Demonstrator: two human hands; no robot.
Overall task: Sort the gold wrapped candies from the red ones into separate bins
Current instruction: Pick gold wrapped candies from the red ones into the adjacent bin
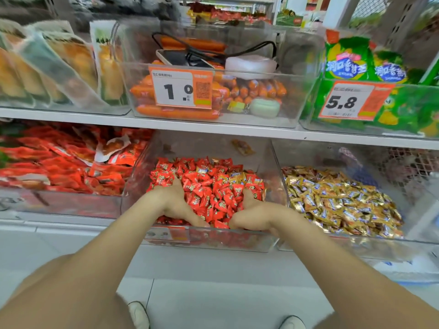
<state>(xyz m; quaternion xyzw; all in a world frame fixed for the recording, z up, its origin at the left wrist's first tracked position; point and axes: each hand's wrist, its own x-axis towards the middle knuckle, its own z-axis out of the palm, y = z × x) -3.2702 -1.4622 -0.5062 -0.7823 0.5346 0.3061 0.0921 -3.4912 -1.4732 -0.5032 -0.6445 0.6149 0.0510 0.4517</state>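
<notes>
A clear middle bin (pixel 273 176) holds a heap of red wrapped candies (pixel 213 193), with a few gold wrapped candies (pixel 237 178) lying on top towards the back right. The clear bin to its right (pixel 422 210) is filled with gold wrapped candies (pixel 339 205). My left hand (pixel 174 203) and my right hand (pixel 255 213) are both in the red heap near the bin's front wall. Their palms face each other and a mound of red candies lies between them. The fingertips of both hands are buried in the candy, and the thumbs lie near the front.
Left of the middle bin, another bin (pixel 59 203) holds red snack packets. The shelf above (pixel 213 127) carries bins of orange sausages (pixel 175 112), green snack bags (pixel 380 110) and price tags. A phone with a cable (pixel 180 58) lies on the sausages. The floor and my shoes (pixel 140 314) are below.
</notes>
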